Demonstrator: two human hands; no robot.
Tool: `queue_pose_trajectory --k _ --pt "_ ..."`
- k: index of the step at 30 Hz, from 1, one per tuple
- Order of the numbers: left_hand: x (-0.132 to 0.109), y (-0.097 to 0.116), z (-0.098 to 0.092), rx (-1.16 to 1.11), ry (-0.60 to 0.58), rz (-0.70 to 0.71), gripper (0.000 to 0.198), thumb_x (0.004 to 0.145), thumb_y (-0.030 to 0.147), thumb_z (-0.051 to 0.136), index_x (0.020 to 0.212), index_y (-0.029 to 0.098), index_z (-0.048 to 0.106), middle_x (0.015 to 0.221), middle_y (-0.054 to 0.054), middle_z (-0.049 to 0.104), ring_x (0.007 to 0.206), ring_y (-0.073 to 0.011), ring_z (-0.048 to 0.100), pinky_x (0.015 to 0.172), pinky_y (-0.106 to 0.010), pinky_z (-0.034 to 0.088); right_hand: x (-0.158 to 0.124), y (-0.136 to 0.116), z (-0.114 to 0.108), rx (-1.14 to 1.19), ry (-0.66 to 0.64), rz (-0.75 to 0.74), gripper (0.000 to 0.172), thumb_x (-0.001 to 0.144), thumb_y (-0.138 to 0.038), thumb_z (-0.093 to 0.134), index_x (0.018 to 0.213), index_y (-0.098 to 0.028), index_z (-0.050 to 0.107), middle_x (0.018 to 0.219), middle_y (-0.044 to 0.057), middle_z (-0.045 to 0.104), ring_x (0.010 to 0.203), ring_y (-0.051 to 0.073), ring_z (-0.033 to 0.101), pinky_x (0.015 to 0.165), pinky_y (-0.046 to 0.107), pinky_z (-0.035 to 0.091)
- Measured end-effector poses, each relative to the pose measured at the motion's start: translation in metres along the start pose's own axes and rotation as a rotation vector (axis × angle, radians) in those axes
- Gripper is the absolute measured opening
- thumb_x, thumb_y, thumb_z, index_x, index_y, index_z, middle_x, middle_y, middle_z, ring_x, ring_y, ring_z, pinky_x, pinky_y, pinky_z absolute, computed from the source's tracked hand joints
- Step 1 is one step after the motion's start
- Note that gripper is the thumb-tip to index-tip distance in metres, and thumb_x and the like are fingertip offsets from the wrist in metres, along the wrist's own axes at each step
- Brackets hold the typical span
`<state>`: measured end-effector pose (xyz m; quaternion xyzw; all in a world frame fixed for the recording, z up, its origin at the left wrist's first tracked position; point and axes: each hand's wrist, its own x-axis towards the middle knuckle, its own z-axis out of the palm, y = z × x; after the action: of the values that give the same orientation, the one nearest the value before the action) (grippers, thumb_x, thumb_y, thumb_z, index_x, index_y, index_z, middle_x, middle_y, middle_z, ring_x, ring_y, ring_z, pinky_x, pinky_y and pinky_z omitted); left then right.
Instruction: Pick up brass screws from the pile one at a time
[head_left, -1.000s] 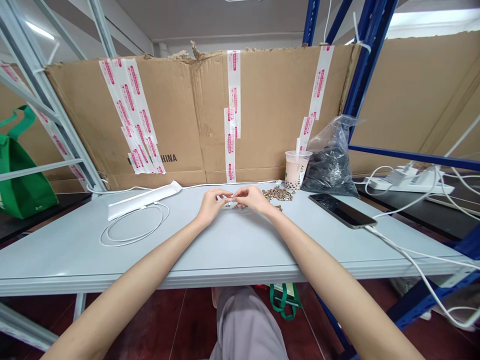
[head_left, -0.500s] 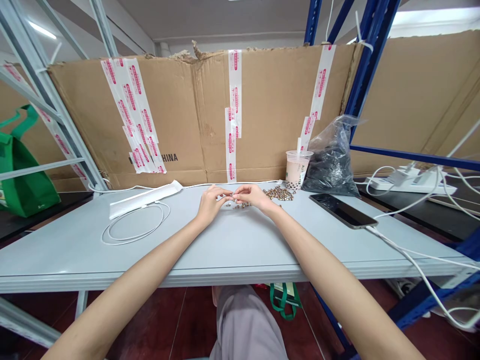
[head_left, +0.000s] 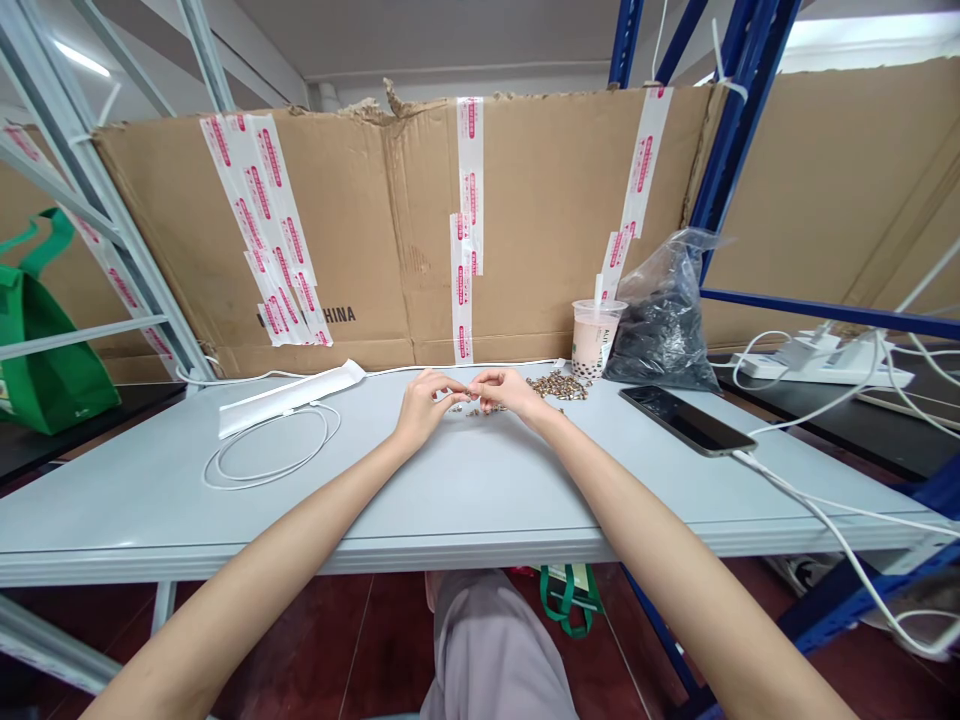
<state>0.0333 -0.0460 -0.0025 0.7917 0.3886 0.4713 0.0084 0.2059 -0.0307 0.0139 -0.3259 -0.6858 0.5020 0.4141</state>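
Observation:
My left hand (head_left: 429, 405) and my right hand (head_left: 508, 391) meet over the middle of the grey table (head_left: 465, 480), fingertips nearly touching. Each is closed in a pinch. Something tiny sits between the fingertips, too small and covered to make out. A few small metal pieces (head_left: 480, 411) lie on the tabletop just under and behind the fingers. Beyond my right wrist spreads a pile of small brass-coloured metal pieces (head_left: 560, 386).
A drink cup with a straw (head_left: 592, 340) stands behind the pile, beside a plastic bag of black material (head_left: 664, 335). To the right lies a phone (head_left: 686, 421) with a white cable. On the left are a coiled white cable (head_left: 274, 470) and a folded white strip (head_left: 292, 398). Cardboard (head_left: 360, 230) walls the back.
The fingers of my right hand have shifted slightly and curled more at the fingertips. My left hand stays almost in place.

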Motion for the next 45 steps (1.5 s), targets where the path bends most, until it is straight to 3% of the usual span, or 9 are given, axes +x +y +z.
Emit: queue_pose_trajectory --k 7,12,15,19,26,33,39,45 --pt "-0.001 -0.002 0.000 0.023 0.081 0.008 0.016 0.078 0.033 0.058 0.077 0.020 0.068 0.078 -0.002 0.068 0.074 -0.0164 0.050 0.070 -0.030 0.041 0.000 0.002 -0.003 -0.160 -0.073 -0.083 0.031 0.068 -0.042 0.063 0.077 -0.013 0.059 0.074 0.005 0.064 0.056 0.008 0.053 0.050 0.019 0.039" --pt "-0.001 -0.005 0.001 0.027 0.105 0.056 0.014 0.077 0.031 0.059 0.076 0.020 0.067 0.076 -0.001 0.067 0.072 -0.0158 0.049 0.067 -0.029 0.040 -0.001 0.005 -0.001 -0.298 -0.111 -0.205 0.032 0.079 -0.044 0.051 0.074 -0.013 0.058 0.068 0.003 0.060 0.057 0.009 0.050 0.054 0.021 0.038" --pt "-0.001 -0.006 0.001 0.043 0.080 0.085 0.014 0.077 0.032 0.060 0.075 0.020 0.066 0.075 -0.001 0.067 0.072 -0.0155 0.049 0.068 -0.028 0.040 0.000 0.009 0.000 -0.338 -0.129 -0.227 0.038 0.083 -0.046 0.042 0.065 -0.014 0.052 0.057 -0.001 0.051 0.051 0.008 0.044 0.053 0.022 0.035" --pt "-0.001 -0.006 0.002 0.050 0.015 0.088 0.015 0.078 0.033 0.059 0.079 0.020 0.066 0.077 -0.002 0.067 0.077 -0.0165 0.050 0.063 -0.027 0.039 0.002 0.012 -0.001 -0.366 -0.156 -0.210 0.047 0.087 -0.048 0.032 0.056 -0.015 0.045 0.048 -0.004 0.039 0.046 0.007 0.037 0.054 0.023 0.032" --pt "-0.001 -0.004 0.001 0.062 0.048 0.069 0.015 0.078 0.033 0.059 0.078 0.020 0.066 0.077 -0.002 0.066 0.076 -0.0161 0.050 0.066 -0.027 0.039 -0.001 0.005 -0.003 -0.378 -0.140 -0.198 0.036 0.082 -0.048 0.043 0.071 -0.015 0.051 0.055 -0.004 0.041 0.050 0.008 0.037 0.054 0.022 0.030" --pt "-0.002 -0.005 0.004 0.017 0.014 0.067 0.016 0.078 0.033 0.058 0.079 0.020 0.067 0.076 -0.002 0.067 0.074 -0.0155 0.051 0.060 -0.026 0.037 0.002 0.009 -0.002 -0.408 -0.149 -0.180 0.046 0.085 -0.050 0.033 0.056 -0.015 0.042 0.052 -0.004 0.037 0.050 0.008 0.033 0.054 0.023 0.027" --pt "0.000 -0.005 0.004 0.024 0.040 0.067 0.014 0.078 0.032 0.059 0.078 0.020 0.067 0.075 -0.002 0.067 0.074 -0.0154 0.050 0.060 -0.026 0.037 0.002 0.006 -0.005 -0.366 -0.163 -0.156 0.038 0.079 -0.052 0.046 0.072 -0.015 0.049 0.056 -0.004 0.039 0.053 0.009 0.037 0.053 0.023 0.029" --pt "-0.002 -0.006 0.005 0.012 0.005 0.074 0.017 0.078 0.035 0.058 0.079 0.021 0.067 0.077 -0.002 0.067 0.073 -0.0149 0.051 0.062 -0.026 0.039 -0.002 0.003 0.000 -0.323 -0.204 -0.104 0.047 0.084 -0.053 0.036 0.054 -0.017 0.036 0.050 -0.005 0.031 0.048 0.007 0.027 0.050 0.023 0.023"
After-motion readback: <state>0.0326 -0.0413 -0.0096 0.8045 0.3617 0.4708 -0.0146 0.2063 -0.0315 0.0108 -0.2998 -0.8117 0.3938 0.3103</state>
